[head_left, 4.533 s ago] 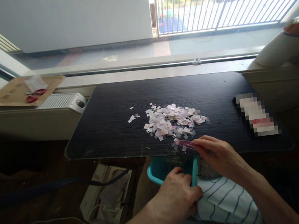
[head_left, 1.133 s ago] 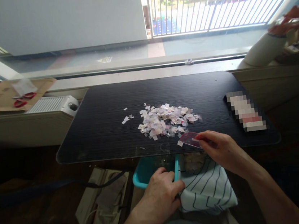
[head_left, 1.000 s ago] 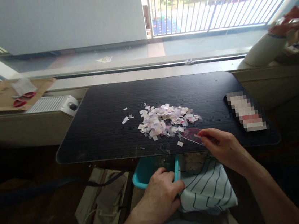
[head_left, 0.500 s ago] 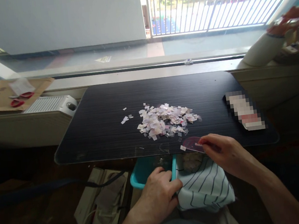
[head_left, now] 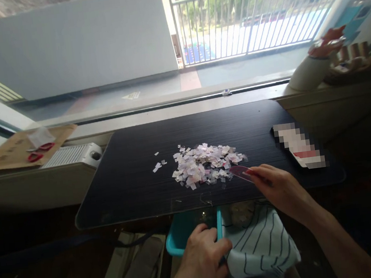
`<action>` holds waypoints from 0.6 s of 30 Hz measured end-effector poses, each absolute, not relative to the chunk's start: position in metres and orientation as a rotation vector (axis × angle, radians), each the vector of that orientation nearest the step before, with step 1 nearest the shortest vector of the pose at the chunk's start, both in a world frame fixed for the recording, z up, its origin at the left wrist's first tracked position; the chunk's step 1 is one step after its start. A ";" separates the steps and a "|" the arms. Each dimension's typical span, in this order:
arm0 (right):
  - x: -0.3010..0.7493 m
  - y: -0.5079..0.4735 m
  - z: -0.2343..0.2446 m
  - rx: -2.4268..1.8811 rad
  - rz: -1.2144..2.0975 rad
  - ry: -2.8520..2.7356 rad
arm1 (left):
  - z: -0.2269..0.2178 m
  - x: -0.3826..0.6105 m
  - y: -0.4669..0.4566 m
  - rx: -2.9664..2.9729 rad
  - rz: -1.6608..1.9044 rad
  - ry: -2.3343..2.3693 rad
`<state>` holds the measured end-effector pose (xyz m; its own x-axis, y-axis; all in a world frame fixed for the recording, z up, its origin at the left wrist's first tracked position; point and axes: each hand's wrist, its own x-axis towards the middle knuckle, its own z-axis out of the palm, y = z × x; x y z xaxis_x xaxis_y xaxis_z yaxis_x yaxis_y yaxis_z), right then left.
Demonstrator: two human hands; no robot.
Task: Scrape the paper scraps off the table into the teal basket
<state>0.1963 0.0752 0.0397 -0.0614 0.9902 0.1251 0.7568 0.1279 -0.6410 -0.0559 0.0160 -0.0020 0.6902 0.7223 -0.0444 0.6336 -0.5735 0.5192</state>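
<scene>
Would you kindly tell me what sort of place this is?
Probably a room indoors at a large window: a dark table strewn with paper scraps stands against the sill, a white heater sits beside it, and a railed balcony lies outside.

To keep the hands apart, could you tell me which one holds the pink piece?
The right hand pinches the pink piece beside the paper scraps; the left hand grips the teal bin; a co-worker's hand is raised far right.

Right now I've got my left grip (head_left: 201, 265) and right grip (head_left: 279, 188) in view as bare hands, forearms uncovered to the bottom edge, and between them a white cloth (head_left: 263, 246) with thin dark stripes bunched at the lap, shirt or loose I can't tell.
</scene>
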 end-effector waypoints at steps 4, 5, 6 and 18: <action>0.177 0.079 0.036 -1.601 0.688 -1.924 | -0.030 -0.060 0.018 2.581 0.258 0.976; 0.174 0.078 0.036 -1.596 0.694 -1.917 | -0.038 -0.062 0.019 2.639 0.254 0.910; 0.172 0.077 0.035 -1.600 0.683 -1.897 | -0.045 -0.064 0.022 2.682 0.270 0.873; 0.177 0.077 0.035 -1.658 0.580 -1.770 | -0.054 -0.057 0.035 2.774 0.280 0.773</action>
